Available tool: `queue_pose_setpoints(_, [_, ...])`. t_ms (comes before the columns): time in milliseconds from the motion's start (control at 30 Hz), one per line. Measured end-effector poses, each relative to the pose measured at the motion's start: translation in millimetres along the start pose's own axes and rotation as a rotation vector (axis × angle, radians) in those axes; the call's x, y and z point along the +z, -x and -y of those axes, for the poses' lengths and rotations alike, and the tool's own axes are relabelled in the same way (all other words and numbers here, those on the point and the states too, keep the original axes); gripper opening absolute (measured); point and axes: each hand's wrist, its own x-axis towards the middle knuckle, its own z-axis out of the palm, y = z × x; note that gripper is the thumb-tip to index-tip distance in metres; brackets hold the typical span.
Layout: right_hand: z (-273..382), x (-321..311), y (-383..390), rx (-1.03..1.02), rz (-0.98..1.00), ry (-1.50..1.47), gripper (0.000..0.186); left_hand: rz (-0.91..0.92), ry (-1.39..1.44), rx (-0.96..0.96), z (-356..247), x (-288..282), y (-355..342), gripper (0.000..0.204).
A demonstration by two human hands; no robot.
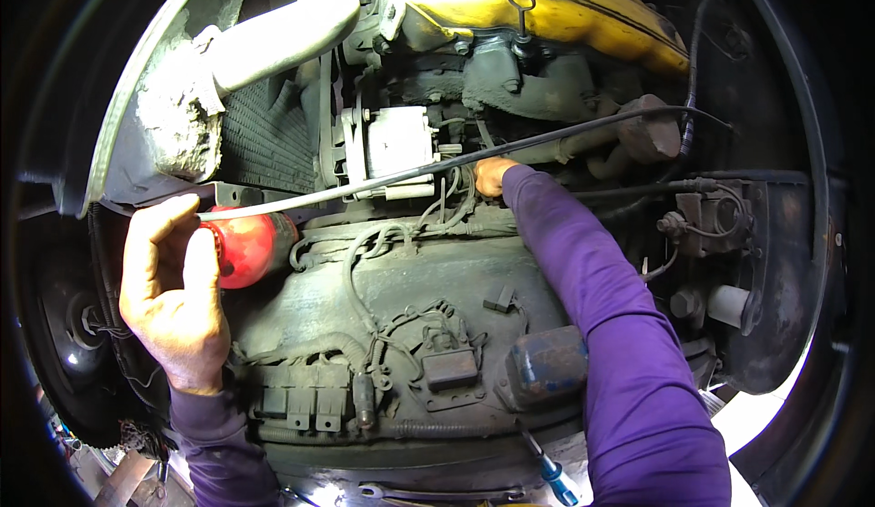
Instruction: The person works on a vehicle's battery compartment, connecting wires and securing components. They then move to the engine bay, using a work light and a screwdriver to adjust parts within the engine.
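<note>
My left hand [173, 297] is raised at the left, its finger and thumb curled about the near end of a long thin rod [410, 175]. The rod slants up to the right across the engine bay, passing above my right wrist. Just beside my left thumb is a round red part [246, 247] with a dark rim; whether the thumb touches it I cannot tell. My right hand [493, 177] reaches down among wires and hoses to the right of the silvery alternator [396, 147]. Its fingertips are hidden there, along with whatever they touch.
A yellow engine cover [547, 6] and a dipstick ring [521, 0] lie at the back. Relays [305, 398], wiring and a blue-grey box [547, 361] sit on the near panel. A blue-handled screwdriver [558, 481] and a wrench [437, 492] lie along the front edge.
</note>
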Motion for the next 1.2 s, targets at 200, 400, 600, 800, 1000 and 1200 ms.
queue_pose_setpoints(200, [8,-1,13,0.222,-0.158,-0.361,0.03,0.002,0.004,-0.006,2,-1,0,0.025])
queue_pose_setpoints(400, [6,-1,10,0.219,-0.156,-0.395,0.033,0.0,0.022,-0.005,2,-1,0,0.025])
queue_pose_setpoints(600, [-5,13,-7,0.219,-0.105,-0.398,0.032,0.008,0.021,-0.002,2,-1,0,0.025])
queue_pose_setpoints(800, [-13,24,-23,0.06,-0.094,-0.153,0.027,0.005,-0.002,0.001,1,-1,0,0.025])
queue_pose_setpoints(1000, [-7,23,-28,0.068,0.01,-0.06,0.03,0.005,0.004,-0.002,-1,0,-1,0.025])
queue_pose_setpoints(1200, [4,8,-7,0.006,-0.074,0.094,0.027,0.001,-0.011,0.012,-3,1,-2,0.023])
